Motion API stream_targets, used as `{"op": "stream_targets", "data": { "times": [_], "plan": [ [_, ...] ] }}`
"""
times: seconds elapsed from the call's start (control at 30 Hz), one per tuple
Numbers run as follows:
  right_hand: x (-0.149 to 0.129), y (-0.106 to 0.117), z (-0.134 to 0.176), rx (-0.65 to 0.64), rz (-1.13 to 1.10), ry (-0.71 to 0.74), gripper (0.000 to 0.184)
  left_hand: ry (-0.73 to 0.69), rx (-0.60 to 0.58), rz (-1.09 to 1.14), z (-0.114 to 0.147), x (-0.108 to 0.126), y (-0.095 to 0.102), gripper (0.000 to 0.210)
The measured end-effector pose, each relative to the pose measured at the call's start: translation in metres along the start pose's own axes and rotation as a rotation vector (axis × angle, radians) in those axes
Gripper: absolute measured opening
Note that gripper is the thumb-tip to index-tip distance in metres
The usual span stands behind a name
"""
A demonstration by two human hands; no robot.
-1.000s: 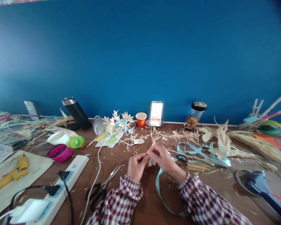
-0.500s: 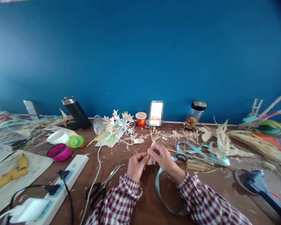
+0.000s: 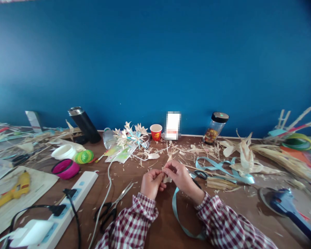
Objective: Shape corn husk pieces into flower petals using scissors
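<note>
Two pinches: left hand (image 3: 150, 184), right hand (image 3: 180, 177) | thin, pale-tan husk piece (image 3: 167, 179) | likely light (could tear) | hold middle softly

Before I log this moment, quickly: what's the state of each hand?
Left hand: closed, pinching a pale husk piece.
Right hand: closed, pinching the same piece.

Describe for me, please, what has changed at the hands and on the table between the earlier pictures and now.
Very little: the lower fingers of the left hand now show a bit farther to the right, beside the pale husk piece. Nothing was visibly picked up or let go. The right hand keeps its pinch on the piece; scissors and red cup stayed put.
</note>
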State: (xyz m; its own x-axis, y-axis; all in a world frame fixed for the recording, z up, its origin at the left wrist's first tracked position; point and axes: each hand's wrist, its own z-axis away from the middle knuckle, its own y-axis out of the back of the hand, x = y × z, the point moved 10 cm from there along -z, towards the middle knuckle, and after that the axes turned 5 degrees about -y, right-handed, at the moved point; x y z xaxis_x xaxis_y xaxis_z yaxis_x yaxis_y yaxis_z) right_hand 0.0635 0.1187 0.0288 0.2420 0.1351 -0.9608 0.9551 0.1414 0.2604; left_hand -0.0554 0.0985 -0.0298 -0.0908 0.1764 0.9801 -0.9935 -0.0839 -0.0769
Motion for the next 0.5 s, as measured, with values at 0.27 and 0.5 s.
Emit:
{"op": "stream_targets", "data": {
  "times": [0.27,0.5],
  "plan": [
    [0.0,0.001,-0.001,0.01,-0.033,-0.02,0.012,0.081,0.01,0.18,0.002,-0.008,-0.004,0.025],
    [0.015,-0.001,-0.003,-0.002,-0.166,-0.129,0.022,0.004,0.044,0.186,0.0,-0.003,0.001,0.031]
  ]
}}
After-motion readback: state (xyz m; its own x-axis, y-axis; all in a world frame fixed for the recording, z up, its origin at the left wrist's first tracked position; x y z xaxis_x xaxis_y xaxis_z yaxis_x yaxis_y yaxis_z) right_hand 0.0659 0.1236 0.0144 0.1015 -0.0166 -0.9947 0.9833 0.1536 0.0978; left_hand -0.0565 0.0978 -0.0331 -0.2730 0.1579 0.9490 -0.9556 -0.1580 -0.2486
